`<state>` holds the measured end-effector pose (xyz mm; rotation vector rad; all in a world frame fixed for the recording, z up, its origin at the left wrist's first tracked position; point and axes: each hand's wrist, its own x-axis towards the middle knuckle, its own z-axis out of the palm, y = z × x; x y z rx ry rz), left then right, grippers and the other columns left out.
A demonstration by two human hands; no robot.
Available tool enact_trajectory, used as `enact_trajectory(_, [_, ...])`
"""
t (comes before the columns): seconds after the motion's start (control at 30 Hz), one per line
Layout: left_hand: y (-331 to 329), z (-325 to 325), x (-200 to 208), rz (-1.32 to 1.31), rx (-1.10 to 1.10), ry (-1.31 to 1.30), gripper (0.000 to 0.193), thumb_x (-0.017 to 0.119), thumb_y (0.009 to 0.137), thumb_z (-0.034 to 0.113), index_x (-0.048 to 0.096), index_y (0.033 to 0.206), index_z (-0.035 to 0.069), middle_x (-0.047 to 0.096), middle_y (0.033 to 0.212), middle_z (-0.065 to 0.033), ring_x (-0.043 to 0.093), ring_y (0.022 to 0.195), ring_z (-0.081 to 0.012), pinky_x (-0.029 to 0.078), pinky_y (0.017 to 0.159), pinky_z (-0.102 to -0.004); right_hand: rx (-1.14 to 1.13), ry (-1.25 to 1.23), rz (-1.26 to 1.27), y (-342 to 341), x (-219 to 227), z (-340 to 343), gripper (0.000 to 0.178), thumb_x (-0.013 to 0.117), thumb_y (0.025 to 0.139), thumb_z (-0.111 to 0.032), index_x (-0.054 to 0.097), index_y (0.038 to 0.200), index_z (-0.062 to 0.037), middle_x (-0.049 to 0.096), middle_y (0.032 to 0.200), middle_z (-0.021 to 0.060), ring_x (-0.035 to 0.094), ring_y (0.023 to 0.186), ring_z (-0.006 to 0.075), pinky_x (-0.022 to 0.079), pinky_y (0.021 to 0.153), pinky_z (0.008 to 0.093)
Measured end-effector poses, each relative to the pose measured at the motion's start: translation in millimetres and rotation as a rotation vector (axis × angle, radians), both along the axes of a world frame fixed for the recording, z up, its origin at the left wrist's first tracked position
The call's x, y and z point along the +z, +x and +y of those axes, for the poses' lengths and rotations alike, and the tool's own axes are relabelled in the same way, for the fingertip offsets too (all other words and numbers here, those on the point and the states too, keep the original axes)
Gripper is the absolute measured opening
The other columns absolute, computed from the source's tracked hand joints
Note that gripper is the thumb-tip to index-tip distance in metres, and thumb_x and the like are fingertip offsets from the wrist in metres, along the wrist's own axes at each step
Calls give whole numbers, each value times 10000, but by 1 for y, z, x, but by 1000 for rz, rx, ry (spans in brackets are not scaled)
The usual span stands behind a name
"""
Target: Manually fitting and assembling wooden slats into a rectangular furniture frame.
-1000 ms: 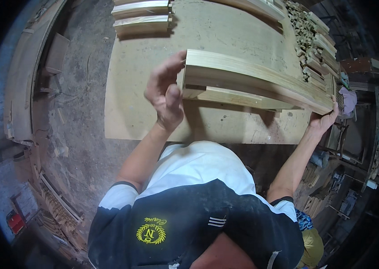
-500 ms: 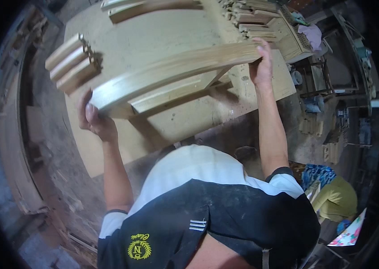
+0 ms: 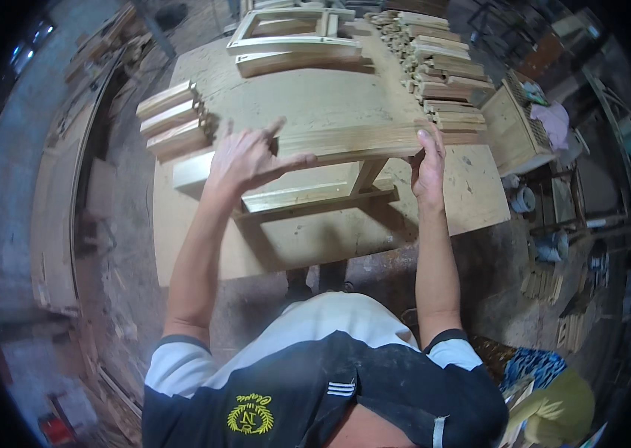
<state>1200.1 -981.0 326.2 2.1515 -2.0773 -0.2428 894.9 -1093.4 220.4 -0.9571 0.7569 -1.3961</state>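
Observation:
A pale wooden frame (image 3: 353,140) stands on the plywood table in front of me, with its long top rail facing up. Its lower rail (image 3: 308,197) and a short crosspiece (image 3: 367,176) show beneath. My left hand (image 3: 247,160) is over the left part of the top rail, fingers spread and slightly blurred; whether it touches the wood I cannot tell. My right hand (image 3: 428,168) grips the rail's right end, thumb up and fingers around the end. Past my left hand, the frame's left end (image 3: 192,173) sticks out.
Three short wooden pieces (image 3: 172,116) lie at the table's left. A finished-looking frame (image 3: 293,37) lies at the far side. Several stacked wood strips (image 3: 442,71) line the right edge. Beyond it stands a wooden box (image 3: 502,123) with a pink cloth (image 3: 551,125).
My left hand has let go of the rail's left end and moved inward along it, fingers spreading. My right hand stays at the right end. The view takes in more of the table's far side.

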Motion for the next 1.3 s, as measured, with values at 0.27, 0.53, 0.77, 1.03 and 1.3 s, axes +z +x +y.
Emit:
enact_trajectory(0.27, [3, 24, 11, 172, -195, 348, 489, 866, 606, 459, 668, 650, 14, 597, 565, -120, 594, 527, -269, 450, 525, -400, 29, 27, 16, -30, -5, 57, 471, 591, 952, -185, 486, 1371, 5, 655, 1086, 132, 683, 884, 213, 602, 651, 354])
enact_trajectory(0.53, [12, 48, -14, 40, -342, 95, 388, 788, 635, 345, 633, 826, 46, 643, 748, -142, 660, 683, -329, 539, 635, -440, 23, -216, 105, -42, -16, 81, 648, 702, 853, -292, 481, 1362, 43, 547, 1299, 137, 547, 1176, 245, 414, 1052, 368])
enact_trajectory(0.77, [72, -60, -12, -131, -317, -353, 496, 817, 526, 259, 623, 952, 93, 631, 880, -114, 658, 841, -305, 536, 739, -442, -469, -651, 753, 9, 76, 23, 775, 662, 873, -382, 380, 1468, 28, 481, 1411, 217, 470, 1316, 325, 339, 1116, 474])
enact_trajectory(1.03, [148, -314, -32, -366, -188, -727, 447, 801, 676, 367, 601, 938, 64, 660, 917, -161, 686, 835, -340, 560, 740, -469, 937, -494, -899, 118, 129, 85, 836, 495, 935, -617, 238, 1545, -107, 403, 1438, 327, 439, 1338, 454, 328, 1088, 628])
enact_trajectory(1.3, [97, -381, -104, -328, -246, -621, 1118, 734, 653, 737, 385, 1477, 67, 518, 1325, -219, 527, 1201, -359, 335, 1031, -606, 801, -479, -659, 107, 197, 68, 1102, 451, 843, -818, 535, 1263, 197, 577, 1204, 396, 567, 1202, 470, 361, 1049, 659])
